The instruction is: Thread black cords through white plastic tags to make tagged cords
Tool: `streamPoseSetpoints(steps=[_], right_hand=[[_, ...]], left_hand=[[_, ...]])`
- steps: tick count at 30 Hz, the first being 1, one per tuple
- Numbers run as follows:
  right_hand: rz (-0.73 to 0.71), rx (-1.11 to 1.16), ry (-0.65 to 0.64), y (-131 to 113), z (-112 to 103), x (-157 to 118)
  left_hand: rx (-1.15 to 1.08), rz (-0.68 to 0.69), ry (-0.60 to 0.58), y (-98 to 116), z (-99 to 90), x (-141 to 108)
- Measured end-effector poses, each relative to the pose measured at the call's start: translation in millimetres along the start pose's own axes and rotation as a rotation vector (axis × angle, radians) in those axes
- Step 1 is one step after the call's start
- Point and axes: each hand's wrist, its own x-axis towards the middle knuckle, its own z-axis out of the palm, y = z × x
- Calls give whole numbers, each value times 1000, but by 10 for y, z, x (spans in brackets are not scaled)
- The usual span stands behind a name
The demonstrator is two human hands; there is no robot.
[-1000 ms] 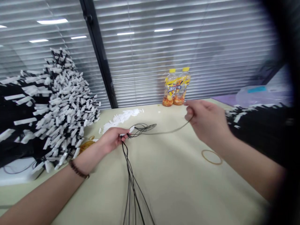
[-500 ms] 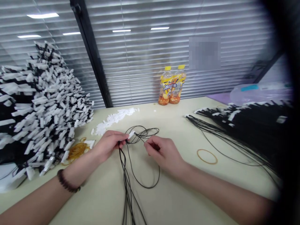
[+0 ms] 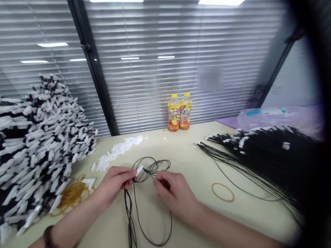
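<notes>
My left hand is closed in a pinch on the bundle of thin black cables, whose strands hang down toward the near edge of view. A small white label piece sticks out from its fingertips. Beyond it, loose cable loops lie over the table. My right hand, fingers curled and thumb against forefinger, is just right of these loops. A thin black strand runs to its fingertips, and one large loop passes beneath this hand.
Many white-tipped black cables are heaped at left, beside brown rubber bands. White pieces lie scattered behind my left hand. Two yellow-capped bottles stand at the back. One rubber band and more black cables lie at right.
The view has tilted upward, so everything sits lower in it. Both hands keep nearly the same pose around the cables, and the white piece stays at my left fingertips.
</notes>
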Motion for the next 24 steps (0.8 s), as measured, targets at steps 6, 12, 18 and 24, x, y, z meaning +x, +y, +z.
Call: streamPoseSetpoints(steps=[6, 12, 18, 24], right_hand=[[69, -37, 7, -28, -13, 13], [62, -177, -29, -37, -20, 2], [19, -211, -34, -19, 11, 14], [90, -102, -48, -6, 11, 30]], left_hand=[[80, 87, -10, -26, 34, -7], [215, 145, 29, -17, 94, -65], [250, 113, 26, 7, 114, -111], [100, 59, 114, -43, 54, -64]])
